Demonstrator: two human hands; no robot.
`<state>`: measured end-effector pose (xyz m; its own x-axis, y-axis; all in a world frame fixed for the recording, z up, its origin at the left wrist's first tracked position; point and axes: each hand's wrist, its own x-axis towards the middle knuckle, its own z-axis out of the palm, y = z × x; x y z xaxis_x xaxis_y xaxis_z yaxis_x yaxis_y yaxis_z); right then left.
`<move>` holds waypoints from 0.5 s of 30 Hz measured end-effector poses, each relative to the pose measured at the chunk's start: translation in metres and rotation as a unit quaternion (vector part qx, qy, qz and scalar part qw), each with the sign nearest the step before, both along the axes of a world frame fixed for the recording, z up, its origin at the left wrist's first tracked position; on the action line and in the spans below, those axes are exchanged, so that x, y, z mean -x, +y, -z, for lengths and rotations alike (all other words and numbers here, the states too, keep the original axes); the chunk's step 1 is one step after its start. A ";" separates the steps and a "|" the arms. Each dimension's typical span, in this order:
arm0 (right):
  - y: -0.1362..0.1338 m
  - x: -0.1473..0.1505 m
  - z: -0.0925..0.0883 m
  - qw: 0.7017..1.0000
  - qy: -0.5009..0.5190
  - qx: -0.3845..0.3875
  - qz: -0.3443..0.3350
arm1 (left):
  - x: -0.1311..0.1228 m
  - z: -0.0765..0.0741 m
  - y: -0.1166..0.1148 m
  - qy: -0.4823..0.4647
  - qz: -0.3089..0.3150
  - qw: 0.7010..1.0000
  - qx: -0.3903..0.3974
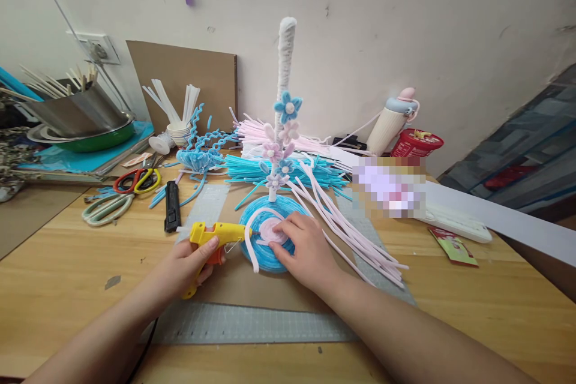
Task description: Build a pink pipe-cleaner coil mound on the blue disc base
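My left hand (200, 261) is wrapped round a yellow hot glue gun (220, 231), its nozzle touching or close to the left edge of a pink pipe-cleaner coil (271, 230). That flat spiral lies on a round base of wound blue pipe cleaner (252, 210); its loose end curves out to the left. Thumb and fingers of my right hand (310, 249) hold the coil from the right, hiding part of it. Behind the base's middle rises an upright white-wrapped stem (285, 66). Blue and pink fuzzy flowers (288, 108) are fixed along its lower half.
Beneath lie cardboard (252, 293) and a grey cutting mat (252, 324). Blue pipe cleaners (243, 171) and loose pink ones (355, 234) spread behind and right. Scissors (108, 209) and a black box cutter (172, 207) lie left. A bottle (387, 123) stands back right.
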<state>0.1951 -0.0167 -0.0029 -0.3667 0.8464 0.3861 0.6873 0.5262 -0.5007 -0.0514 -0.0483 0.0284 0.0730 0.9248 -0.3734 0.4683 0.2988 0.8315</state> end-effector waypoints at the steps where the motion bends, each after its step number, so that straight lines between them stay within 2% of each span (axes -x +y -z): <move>1: 0.000 0.000 0.000 1.000 0.001 0.000 0.000 | -0.001 0.000 -0.001 0.021 -0.002 1.000 -0.004; 4: 0.000 0.000 0.000 1.000 0.000 0.002 0.001 | -0.003 -0.003 -0.006 0.098 0.020 0.991 -0.092; 7: 0.001 0.000 0.000 1.000 -0.003 0.003 0.001 | 0.001 -0.008 -0.015 0.182 0.086 0.955 -0.217; 9: 0.001 0.000 0.000 1.000 -0.002 0.004 -0.001 | 0.011 -0.011 -0.021 0.277 0.106 0.920 -0.258; 12: 0.000 0.000 0.000 1.000 -0.001 0.006 -0.001 | 0.035 -0.015 -0.027 0.460 0.069 0.843 -0.272; 15: 0.000 0.001 -0.001 1.000 -0.004 0.004 0.001 | 0.064 -0.015 -0.031 0.581 0.027 0.776 -0.244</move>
<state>0.1945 -0.0170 -0.0022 -0.3682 0.8500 0.3768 0.6923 0.5211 -0.4991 -0.1151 -0.0797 0.0433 -0.0082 0.9841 0.1772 0.9875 0.0358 -0.1536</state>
